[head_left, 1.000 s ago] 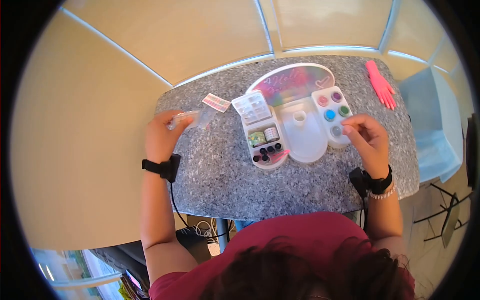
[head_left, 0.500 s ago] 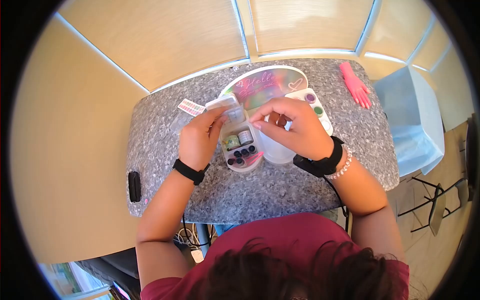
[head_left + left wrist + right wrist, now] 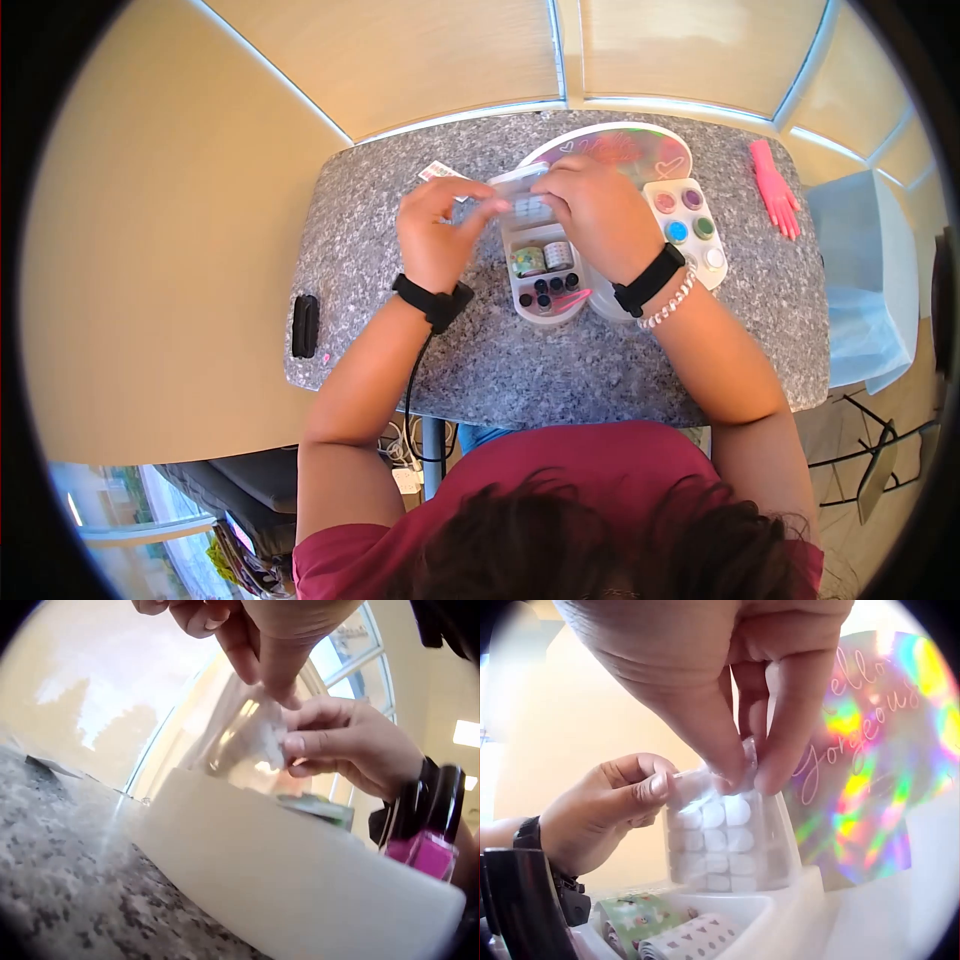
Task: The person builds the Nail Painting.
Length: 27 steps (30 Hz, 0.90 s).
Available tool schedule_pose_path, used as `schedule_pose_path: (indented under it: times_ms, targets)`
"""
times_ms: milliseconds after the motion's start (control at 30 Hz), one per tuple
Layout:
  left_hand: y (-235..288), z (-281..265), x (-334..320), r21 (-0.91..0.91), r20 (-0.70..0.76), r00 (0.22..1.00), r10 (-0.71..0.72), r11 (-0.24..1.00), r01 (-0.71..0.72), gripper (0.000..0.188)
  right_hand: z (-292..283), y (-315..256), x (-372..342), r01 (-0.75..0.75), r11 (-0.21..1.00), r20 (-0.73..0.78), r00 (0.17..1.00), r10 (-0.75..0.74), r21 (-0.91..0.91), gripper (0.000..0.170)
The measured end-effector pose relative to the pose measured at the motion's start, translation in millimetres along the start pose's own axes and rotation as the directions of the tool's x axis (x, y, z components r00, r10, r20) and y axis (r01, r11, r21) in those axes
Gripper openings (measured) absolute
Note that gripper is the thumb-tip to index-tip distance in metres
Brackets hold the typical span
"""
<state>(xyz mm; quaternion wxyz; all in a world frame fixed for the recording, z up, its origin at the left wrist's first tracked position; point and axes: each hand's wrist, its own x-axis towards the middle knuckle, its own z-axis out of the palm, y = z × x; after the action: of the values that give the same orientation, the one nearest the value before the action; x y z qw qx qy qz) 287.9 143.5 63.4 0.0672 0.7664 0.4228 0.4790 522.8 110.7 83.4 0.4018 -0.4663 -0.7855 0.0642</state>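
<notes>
A clear plastic bag (image 3: 236, 731) is stretched between my two hands at the left section of a white organizer (image 3: 292, 870). My left hand (image 3: 437, 225) pinches its left corner between thumb and fingers. From above, my right hand (image 3: 605, 215) pinches the upper right part of the bag. Rows of white rounded squares (image 3: 716, 840) show through the plastic in the right wrist view. Just below, a green patterned roll (image 3: 527, 262) and a white patterned roll (image 3: 557, 256) sit in one compartment. Several black-capped bottles (image 3: 543, 287) stand in front of them.
Round jars, including a blue one (image 3: 677, 232), fill the organizer's right section. Behind rises a shiny "Hello Gorgeous" panel (image 3: 855, 750). A pink practice hand (image 3: 774, 192) lies right, a printed sheet (image 3: 440, 172) back left, a black case (image 3: 305, 326) at the left edge.
My left hand has moved right from the table's left side to the organizer. My right hand has come left from beside the jars, and both hands now pinch the clear bag.
</notes>
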Motion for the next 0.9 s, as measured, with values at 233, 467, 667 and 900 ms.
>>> schedule_pose_path:
  times_ms: [233, 467, 667, 900]
  targets:
    - [-122, -55, 1, 0.425, 0.132, 0.923, -0.360, 0.862, 0.276, 0.052, 16, 12, -8, 0.013, 0.992, 0.100, 0.995, -0.001, -0.122, 0.012]
    - [-119, -54, -5, 0.452, 0.320, 0.832, -0.454, 0.844, 0.288, 0.061, 3, -2, -7, -0.024, 0.986, 0.106, 0.993, 0.042, -0.163, 0.014]
    - [-86, -64, -4, 0.612, 0.311, 0.852, -0.422, 0.775, 0.160, 0.067, -12, -20, -7, 0.004, 0.999, -0.078, 0.997, -0.008, -0.048, 0.010]
    - [24, -87, 1, 0.338, 0.148, 0.981, -0.123, 0.939, 0.067, 0.066, -24, -30, -2, -0.369, 0.730, 0.228, 0.929, 0.291, 0.575, 0.027]
